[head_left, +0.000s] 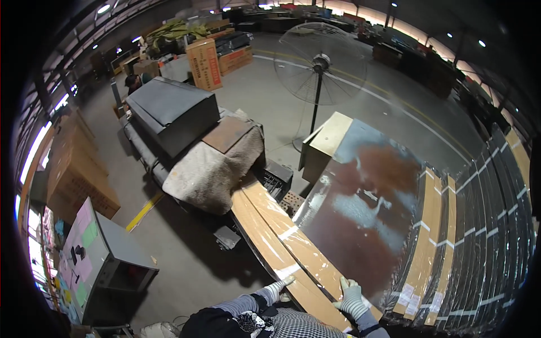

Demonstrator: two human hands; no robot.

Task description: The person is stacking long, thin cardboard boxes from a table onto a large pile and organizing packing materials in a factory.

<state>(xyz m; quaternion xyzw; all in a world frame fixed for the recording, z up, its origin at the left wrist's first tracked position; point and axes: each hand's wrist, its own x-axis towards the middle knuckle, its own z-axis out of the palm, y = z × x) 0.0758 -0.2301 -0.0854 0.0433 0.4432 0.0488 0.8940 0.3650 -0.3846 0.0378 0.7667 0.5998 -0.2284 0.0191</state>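
Observation:
Two long, narrow brown cardboard strips (265,242) lie side by side, a dark gap between them. White tape bands and shiny film show on them. They slope from a cloth-draped machine (217,169) toward my body, their far ends hidden under the grey cloth. My left hand (278,290), in a pale glove, is closed on the outer edge of the left strip. On the right strip's outer edge, my gloved right hand (352,299) is closed with its thumb on top. The undersides of both grips are hidden.
Right of the strips stands a worn blue-and-brown metal table (366,208). Beyond it are film-wrapped long packages (479,225). A large pedestal fan (320,63) stands ahead. At left are a grey cabinet (127,239) and cartons (79,169). Another person (133,83) is behind the machine.

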